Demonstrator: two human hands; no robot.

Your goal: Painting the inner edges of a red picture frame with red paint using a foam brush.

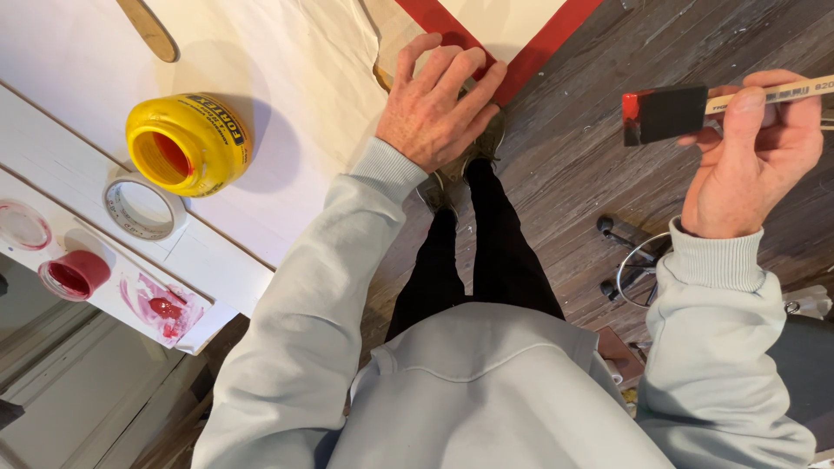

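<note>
My left hand (439, 108): flat, fingers spread, on red-painted board corner (512, 74) | my right hand (751, 161): holding black foam brush, red-tipped (665, 113) | keep board pinned, strokes light.

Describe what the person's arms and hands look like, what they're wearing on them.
Both arms are in long, loose, pale grey sweatshirt sleeves with ribbed cuffs at the wrists. The left hand and right hand are bare: no gloves, rings or watch in view. The left sleeve shows soft folds; the right sleeve matches it. No markings show on either.
</note>
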